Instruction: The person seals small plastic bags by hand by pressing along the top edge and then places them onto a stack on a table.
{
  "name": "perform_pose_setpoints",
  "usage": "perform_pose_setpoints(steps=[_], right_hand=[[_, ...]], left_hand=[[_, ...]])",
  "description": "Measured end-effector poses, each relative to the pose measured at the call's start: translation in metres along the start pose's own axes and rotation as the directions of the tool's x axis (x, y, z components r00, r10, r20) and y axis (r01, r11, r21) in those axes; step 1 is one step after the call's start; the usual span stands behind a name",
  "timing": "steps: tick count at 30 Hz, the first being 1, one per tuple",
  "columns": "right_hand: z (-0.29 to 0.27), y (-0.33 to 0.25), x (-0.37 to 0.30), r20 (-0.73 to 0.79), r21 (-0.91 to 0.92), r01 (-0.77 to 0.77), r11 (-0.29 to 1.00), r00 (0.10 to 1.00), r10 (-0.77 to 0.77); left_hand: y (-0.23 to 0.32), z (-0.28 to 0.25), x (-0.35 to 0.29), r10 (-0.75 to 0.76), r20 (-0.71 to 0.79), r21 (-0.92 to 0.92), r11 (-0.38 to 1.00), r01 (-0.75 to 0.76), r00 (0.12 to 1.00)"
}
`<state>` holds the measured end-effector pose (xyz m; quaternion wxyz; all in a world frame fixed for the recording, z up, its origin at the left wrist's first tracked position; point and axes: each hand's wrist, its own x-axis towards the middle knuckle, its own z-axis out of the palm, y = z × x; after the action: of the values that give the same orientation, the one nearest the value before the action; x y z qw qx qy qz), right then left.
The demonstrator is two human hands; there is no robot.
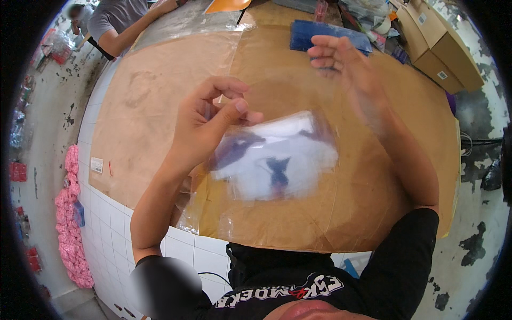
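My left hand is over the middle of the table, fingers loosely curled and thumb a little apart from them, with nothing seen in its grasp. Just below its fingertips, a white sheet-like piece with dark patches and a clear, shiny edge is smeared by motion; whether it is paper or a plastic bag I cannot tell. At the far right, my right hand is raised and slightly blurred, its fingers apart and holding nothing. Those fingers overlap the near edge of a stack of flat blue pieces; touching or above it, I cannot tell.
Brown paper covers the table. A cardboard box stands at the far right beside plastic packaging. Someone in a grey sleeve works at the far left near an orange sheet. Pink bundles lie on the left floor.
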<state>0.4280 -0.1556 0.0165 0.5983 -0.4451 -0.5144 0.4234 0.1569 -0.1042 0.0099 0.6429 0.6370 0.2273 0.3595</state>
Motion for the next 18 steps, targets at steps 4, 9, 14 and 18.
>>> perform_pose_setpoints(steps=[4,9,14,18], right_hand=[[-0.015,0.017,0.004,0.365,0.363,-0.302,0.881,0.917,0.164],[-0.004,0.026,-0.008,0.476,0.215,-0.251,0.944,0.871,0.123],[0.018,0.018,-0.024,0.435,0.263,-0.389,0.883,0.865,0.251],[0.030,0.010,-0.033,0.308,0.245,-0.403,0.882,0.895,0.323]], left_hand=[[-0.001,-0.003,0.002,0.054,-0.110,-0.054,0.997,-0.060,0.992],[0.000,0.003,0.001,0.078,-0.159,-0.159,0.982,-0.104,0.984],[-0.006,0.016,-0.006,0.059,-0.120,-0.167,0.983,-0.078,0.991],[-0.009,0.026,-0.009,0.042,-0.092,-0.165,0.985,-0.057,0.995]])
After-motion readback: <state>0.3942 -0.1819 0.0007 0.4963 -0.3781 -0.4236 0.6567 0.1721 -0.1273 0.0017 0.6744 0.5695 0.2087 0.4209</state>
